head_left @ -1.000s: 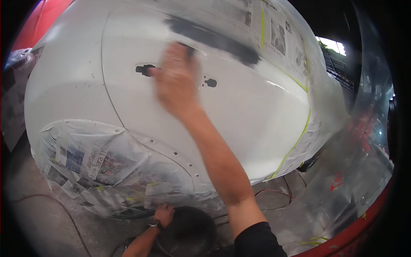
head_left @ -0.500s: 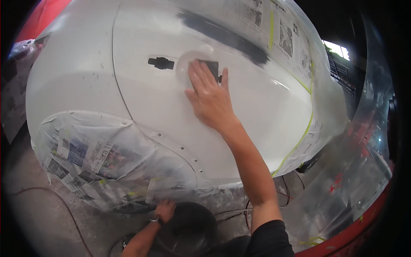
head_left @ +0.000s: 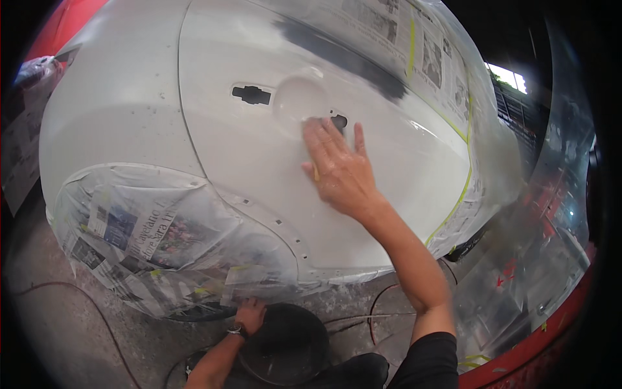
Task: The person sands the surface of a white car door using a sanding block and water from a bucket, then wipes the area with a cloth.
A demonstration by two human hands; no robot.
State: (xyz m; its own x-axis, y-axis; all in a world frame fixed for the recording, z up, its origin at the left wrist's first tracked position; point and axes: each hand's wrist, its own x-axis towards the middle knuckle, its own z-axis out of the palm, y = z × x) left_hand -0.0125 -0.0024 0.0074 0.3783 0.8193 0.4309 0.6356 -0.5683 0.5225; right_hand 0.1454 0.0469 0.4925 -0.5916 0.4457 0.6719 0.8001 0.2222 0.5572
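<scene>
My right hand [head_left: 340, 165] lies nearly flat on the white door panel [head_left: 259, 155] of a car, just below a dark handle opening. Its fingers stretch forward, and the thumb stands apart. A thin yellowish edge [head_left: 316, 172] peeks out by the thumb; most of what the palm covers, seemingly a piece of sandpaper, is hidden. Low in the view, my left hand [head_left: 251, 314], with a watch at the wrist, rests with fingers extended at the lower edge of the masked wheel [head_left: 162, 227], beside a round black tub or stool [head_left: 285, 340].
A second dark opening [head_left: 251, 95] sits left of a round dished recess [head_left: 300, 100]. Newspaper [head_left: 431, 58] and green tape mask the upper right. Clear plastic sheeting [head_left: 518, 272] hangs at right. Hoses [head_left: 91, 301] cross the concrete floor.
My right hand has slid down and to the right, off the dished recess. The dark sheet seen at its fingertips no longer shows there. My left hand stays nearly in place.
</scene>
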